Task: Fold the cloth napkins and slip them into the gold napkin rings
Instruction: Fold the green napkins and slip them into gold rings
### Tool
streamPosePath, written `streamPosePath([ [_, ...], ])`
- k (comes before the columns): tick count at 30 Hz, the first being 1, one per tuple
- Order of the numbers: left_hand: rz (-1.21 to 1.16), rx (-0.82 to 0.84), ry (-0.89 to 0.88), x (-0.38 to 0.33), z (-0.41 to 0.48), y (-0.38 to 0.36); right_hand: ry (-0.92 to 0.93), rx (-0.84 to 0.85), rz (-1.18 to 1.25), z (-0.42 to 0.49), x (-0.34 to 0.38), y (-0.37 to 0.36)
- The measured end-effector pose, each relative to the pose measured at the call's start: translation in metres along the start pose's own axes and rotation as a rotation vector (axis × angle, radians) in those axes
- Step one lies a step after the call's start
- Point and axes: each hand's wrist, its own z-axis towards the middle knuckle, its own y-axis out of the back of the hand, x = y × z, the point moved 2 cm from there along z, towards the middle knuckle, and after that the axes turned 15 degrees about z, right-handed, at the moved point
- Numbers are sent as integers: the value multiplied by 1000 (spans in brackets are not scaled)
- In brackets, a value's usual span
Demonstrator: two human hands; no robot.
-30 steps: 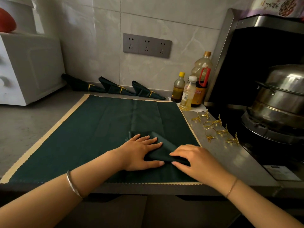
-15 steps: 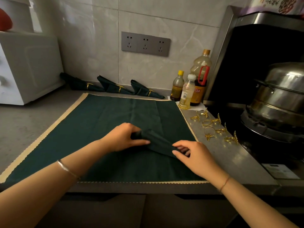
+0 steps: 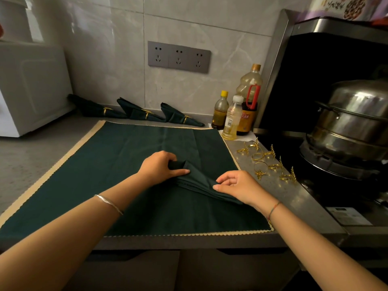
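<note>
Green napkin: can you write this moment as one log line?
left hand: pinches narrow end of green napkin | right hand: pinches its wide end | gold rings: loose beside mat

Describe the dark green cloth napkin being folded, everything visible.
The dark green cloth napkin is folded into a layered wedge, stacked edges showing along its near side. It lies diagonally on the green mat with beige scalloped trim. The left hand pinches its far end; the right hand pinches its near layers.

Napkin (image 3: 196, 181) end hidden in left fingers (image 3: 168, 158), pot (image 3: 357, 114) cropped
</note>
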Motion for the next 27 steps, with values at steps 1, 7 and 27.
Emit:
streamPosePath([
  [1,29,-19,20,0,-1,0,4,-1,-14,1,0,0],
  [7,148,-207,-58,-7,-4,8,76,-22,-294,4,-2,0],
  [27,181,-200,-544,-59,-24,-8,-243,40,283,7,-6,22],
])
